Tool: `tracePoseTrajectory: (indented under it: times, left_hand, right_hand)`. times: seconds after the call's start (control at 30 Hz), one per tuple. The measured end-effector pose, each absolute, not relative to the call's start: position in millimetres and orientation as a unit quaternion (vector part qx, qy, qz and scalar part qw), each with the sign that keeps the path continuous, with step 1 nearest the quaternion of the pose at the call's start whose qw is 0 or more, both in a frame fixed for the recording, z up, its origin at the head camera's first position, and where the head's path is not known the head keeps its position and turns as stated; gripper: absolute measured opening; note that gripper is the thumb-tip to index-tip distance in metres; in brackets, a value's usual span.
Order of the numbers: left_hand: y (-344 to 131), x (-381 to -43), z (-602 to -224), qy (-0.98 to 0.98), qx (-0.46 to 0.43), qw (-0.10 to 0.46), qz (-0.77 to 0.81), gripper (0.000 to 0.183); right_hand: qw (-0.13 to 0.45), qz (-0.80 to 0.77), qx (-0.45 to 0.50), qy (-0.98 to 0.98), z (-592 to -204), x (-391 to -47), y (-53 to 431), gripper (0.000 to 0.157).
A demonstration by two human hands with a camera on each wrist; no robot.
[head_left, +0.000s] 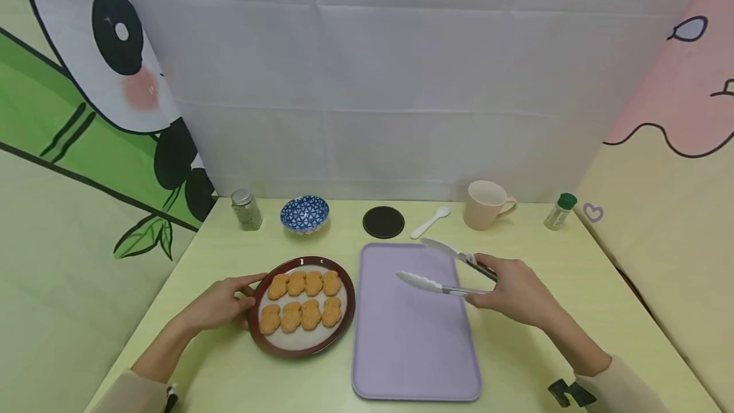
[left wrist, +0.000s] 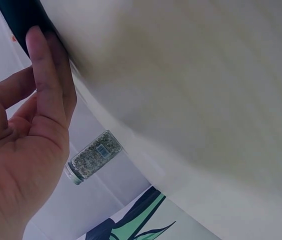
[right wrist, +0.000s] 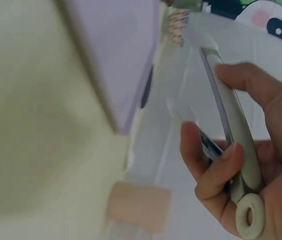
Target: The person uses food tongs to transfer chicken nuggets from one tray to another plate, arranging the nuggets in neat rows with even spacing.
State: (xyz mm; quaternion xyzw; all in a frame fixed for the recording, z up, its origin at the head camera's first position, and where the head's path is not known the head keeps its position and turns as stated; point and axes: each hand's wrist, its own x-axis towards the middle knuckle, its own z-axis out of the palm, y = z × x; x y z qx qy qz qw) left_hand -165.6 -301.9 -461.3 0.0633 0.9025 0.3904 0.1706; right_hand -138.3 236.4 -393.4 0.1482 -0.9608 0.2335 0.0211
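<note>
My left hand (head_left: 215,303) holds the left rim of a round plate (head_left: 301,353) with a brown-red border and pale middle. On it, several golden-brown nuggets (head_left: 291,316) lie in two rows. In the left wrist view, straightened fingers (left wrist: 48,75) lie against the plate's dark edge (left wrist: 21,22), thumb on the other side. My right hand (head_left: 518,292) grips metal tongs (head_left: 423,283) with pale handles (right wrist: 236,125), their arms spread apart and nothing between the tips. They hang over the upper part of a lilac tray (head_left: 413,355), right of the plate.
Along the back stand a spice jar (head_left: 246,210), a blue patterned bowl (head_left: 305,214), a black round coaster (head_left: 383,222), a white spoon (head_left: 430,222), a pinkish mug (head_left: 484,206) and a green-capped bottle (head_left: 560,211). A white cloth (head_left: 373,101) hangs behind the table.
</note>
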Motion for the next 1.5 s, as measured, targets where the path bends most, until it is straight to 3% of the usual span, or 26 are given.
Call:
tracePoseTrajectory:
  times: [0.2, 0.47, 0.93, 1.27, 1.5]
  left_hand:
    - [-303, -164, -461, 0.899, 0.057, 0.174, 0.397, 0.052]
    - [-302, -163, -463, 0.899, 0.052, 0.173, 0.399, 0.052]
    - [-305, -163, -466, 0.905, 0.046, 0.171, 0.387, 0.052]
    - [-302, -162, -465, 0.896, 0.053, 0.173, 0.405, 0.053]
    - [-301, -161, -465, 0.895, 0.046, 0.174, 0.407, 0.053]
  right_hand:
    - [0.070, 0.254, 0.057, -0.963, -422, -136, 269, 0.077]
    - [0.073, 0.243, -0.016, -0.967, -449, -137, 301, 0.083]
    - [0.042, 0.209, 0.000, -0.977, -473, -138, 313, 0.074]
    - [0.025, 0.193, -0.005, -0.981, -476, -132, 311, 0.059]
    - [0.002, 0.193, 0.014, -0.981, -468, -136, 319, 0.078]
